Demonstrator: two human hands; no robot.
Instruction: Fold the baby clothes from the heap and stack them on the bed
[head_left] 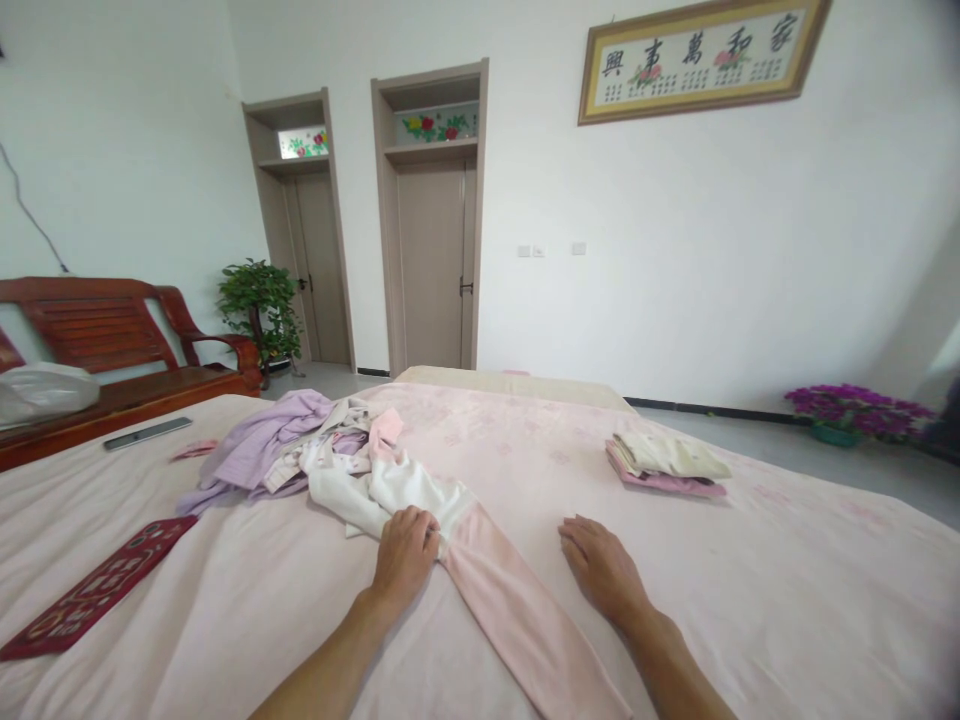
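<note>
A white and pink garment point(502, 590) lies stretched across the sheet, its long pink part running toward me and its white part reaching the clothes pile. My left hand point(405, 555) rests at the garment's near edge, fingers curled and closed on the white cloth. To the right of the pink part, my right hand point(604, 570) lies palm down on the sheet with fingers stretched out, apart from the garment. Beyond my left hand is a crumpled pile of clothes point(262, 440), lilac, white and pink. Folded clothes point(667, 465), cream over pink, are stacked beyond my right hand.
A pale pink sheet point(787, 620) covers the broad surface before me. On its left lie a phone point(148, 433) and a dark red patterned cloth strip point(97, 590). A wooden bench point(112, 330), a leafy plant point(259, 305) and purple flowers point(855, 410) stand around it.
</note>
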